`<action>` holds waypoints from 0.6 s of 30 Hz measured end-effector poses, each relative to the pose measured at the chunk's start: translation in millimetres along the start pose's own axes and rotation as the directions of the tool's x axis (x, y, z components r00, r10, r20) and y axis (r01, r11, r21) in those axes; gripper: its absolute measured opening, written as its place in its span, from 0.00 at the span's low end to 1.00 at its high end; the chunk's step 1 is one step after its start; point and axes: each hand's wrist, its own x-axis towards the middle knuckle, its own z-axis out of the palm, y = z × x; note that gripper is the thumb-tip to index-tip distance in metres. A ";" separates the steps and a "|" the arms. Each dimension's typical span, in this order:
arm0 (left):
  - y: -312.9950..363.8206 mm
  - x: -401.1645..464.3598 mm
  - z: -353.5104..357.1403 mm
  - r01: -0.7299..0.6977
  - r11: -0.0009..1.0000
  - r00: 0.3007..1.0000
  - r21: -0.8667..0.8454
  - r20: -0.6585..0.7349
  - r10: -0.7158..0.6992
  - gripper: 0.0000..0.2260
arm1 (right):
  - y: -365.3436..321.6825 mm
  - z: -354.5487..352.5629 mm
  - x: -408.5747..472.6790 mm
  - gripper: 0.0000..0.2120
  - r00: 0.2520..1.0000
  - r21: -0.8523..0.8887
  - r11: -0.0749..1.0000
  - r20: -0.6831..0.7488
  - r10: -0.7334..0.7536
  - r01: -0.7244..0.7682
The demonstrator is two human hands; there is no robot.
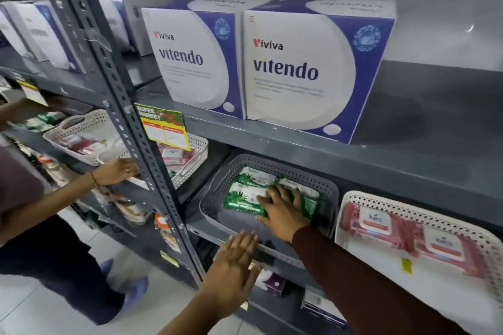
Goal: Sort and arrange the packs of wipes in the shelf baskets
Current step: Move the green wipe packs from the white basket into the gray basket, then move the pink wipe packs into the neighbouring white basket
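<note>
Inside grey basket [217,193] on shelf: right hand [283,212], fingers spread flat, pressing down on green wipes packs [245,196], sleeved forearm reaching in from lower right. Below, at basket's front rim: left hand [234,264], open, palm down, fingers extended, gripping nothing. Beside, in white basket [353,198]: pink wipes packs [381,223].

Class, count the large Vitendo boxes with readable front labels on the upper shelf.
2. One Vitendo box stands left, the other touches its right side. Blurred boxes beyond the upright post may be more; their labels cannot be read.
</note>
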 end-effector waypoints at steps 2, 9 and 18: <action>5.7 -0.2 5.1 -0.028 0.999 1.000 -0.036 -0.005 0.028 0.25 | 3.3 -4.1 -14.5 0.26 0.996 0.080 0.997 -0.086 0.017 -0.010; 78.9 17.9 36.8 -0.210 0.967 0.978 -0.144 -0.019 0.209 0.25 | 99.7 -20.9 -137.6 0.13 0.767 0.332 0.933 -0.560 0.314 -0.139; 210.5 43.4 74.1 -0.422 0.892 0.906 -0.162 -0.077 0.415 0.24 | 289.1 -33.1 -371.3 0.12 0.299 0.476 0.498 -0.433 0.850 -0.725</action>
